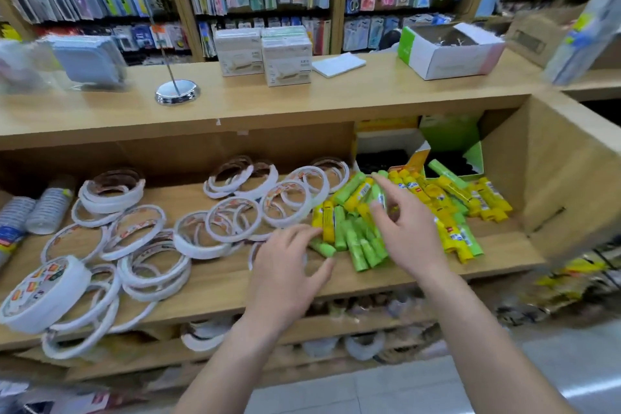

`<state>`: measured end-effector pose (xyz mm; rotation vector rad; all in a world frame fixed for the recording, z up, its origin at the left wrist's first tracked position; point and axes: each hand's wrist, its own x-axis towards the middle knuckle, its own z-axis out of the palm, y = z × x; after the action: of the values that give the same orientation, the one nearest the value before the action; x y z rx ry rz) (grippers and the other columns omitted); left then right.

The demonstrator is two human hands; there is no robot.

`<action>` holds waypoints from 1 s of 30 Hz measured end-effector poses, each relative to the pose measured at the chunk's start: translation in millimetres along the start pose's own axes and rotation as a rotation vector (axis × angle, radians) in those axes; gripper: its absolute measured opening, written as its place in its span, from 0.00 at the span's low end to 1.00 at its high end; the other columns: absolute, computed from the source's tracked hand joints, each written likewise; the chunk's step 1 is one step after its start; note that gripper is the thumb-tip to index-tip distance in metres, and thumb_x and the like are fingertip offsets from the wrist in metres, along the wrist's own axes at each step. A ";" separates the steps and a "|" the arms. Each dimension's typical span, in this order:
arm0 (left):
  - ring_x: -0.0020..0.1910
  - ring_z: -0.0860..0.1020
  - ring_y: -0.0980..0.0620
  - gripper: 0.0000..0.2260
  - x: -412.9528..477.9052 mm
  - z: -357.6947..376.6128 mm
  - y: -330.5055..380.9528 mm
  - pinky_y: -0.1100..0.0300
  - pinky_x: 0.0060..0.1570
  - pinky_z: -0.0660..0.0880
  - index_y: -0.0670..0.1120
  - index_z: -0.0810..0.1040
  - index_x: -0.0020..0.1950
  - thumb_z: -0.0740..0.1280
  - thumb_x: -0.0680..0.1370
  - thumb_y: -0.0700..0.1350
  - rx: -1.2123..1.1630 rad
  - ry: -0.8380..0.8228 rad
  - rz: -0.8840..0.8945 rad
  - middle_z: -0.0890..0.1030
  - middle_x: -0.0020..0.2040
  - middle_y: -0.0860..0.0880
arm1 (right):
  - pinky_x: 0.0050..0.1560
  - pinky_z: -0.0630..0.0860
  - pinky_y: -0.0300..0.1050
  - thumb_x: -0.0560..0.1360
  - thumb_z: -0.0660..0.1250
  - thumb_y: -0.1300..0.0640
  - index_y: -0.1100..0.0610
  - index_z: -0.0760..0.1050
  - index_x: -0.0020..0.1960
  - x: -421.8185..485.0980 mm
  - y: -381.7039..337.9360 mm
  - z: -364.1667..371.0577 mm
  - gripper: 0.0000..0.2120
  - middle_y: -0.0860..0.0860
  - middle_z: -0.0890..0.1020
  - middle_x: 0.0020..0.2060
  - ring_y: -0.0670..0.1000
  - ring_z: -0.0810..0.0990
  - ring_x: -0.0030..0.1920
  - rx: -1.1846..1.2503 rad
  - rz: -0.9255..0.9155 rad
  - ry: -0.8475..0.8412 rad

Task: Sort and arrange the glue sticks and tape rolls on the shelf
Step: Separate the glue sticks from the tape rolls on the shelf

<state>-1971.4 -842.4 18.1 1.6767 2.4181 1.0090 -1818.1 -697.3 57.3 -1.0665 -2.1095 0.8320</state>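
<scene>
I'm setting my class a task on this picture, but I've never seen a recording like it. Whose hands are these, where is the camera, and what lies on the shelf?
There is no machine here: a person works with two bare hands. The single picture comes from a wide-angle camera worn on their head, looking forward and down, so the arms enter from the bottom edge. In front is a wooden shelf. On its left lie many white tape rolls, loosely heaped. On its right, green glue sticks and yellow glue sticks are mixed in one pile, with an open yellow box and an open green box behind them. The left hand hovers with spread fingers at the pile's near edge. The right hand reaches over it. Neither grip seems closed on anything.
</scene>
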 end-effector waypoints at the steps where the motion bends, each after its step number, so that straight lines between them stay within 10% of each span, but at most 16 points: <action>1: 0.62 0.74 0.56 0.23 -3.1 3.3 -1.9 0.56 0.60 0.73 0.53 0.78 0.66 0.70 0.73 0.60 0.065 -0.007 -0.005 0.78 0.61 0.56 | 0.46 0.71 0.48 0.82 0.63 0.51 0.44 0.66 0.76 7.1 7.0 -7.1 0.24 0.46 0.74 0.45 0.52 0.76 0.48 -0.147 0.012 -0.034; 11: 0.61 0.77 0.48 0.13 -21.4 8.5 -25.7 0.50 0.61 0.74 0.48 0.80 0.63 0.68 0.79 0.49 0.287 0.121 -0.032 0.79 0.62 0.52 | 0.49 0.74 0.54 0.78 0.63 0.45 0.53 0.76 0.67 5.6 13.5 0.1 0.21 0.54 0.78 0.57 0.59 0.76 0.55 -0.550 -0.070 0.128; 18: 0.66 0.73 0.47 0.22 -12.9 23.2 -1.5 0.49 0.67 0.66 0.47 0.76 0.69 0.61 0.79 0.55 0.389 0.048 -0.006 0.79 0.66 0.50 | 0.73 0.59 0.63 0.76 0.53 0.31 0.40 0.62 0.77 -31.8 25.0 23.7 0.31 0.49 0.64 0.77 0.58 0.63 0.75 -0.787 -0.250 -0.181; 30: 0.64 0.77 0.43 0.27 9.0 39.5 16.5 0.51 0.62 0.73 0.47 0.71 0.73 0.62 0.79 0.60 0.324 -0.114 -0.061 0.71 0.74 0.42 | 0.72 0.62 0.60 0.73 0.60 0.32 0.48 0.73 0.71 -33.5 33.7 19.9 0.32 0.53 0.71 0.73 0.61 0.67 0.73 -0.768 -0.188 -0.041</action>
<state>-1946.8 -812.1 -1.6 1.6782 2.6470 0.5183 -1802.0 -714.6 11.5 -1.1791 -2.5828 -0.0818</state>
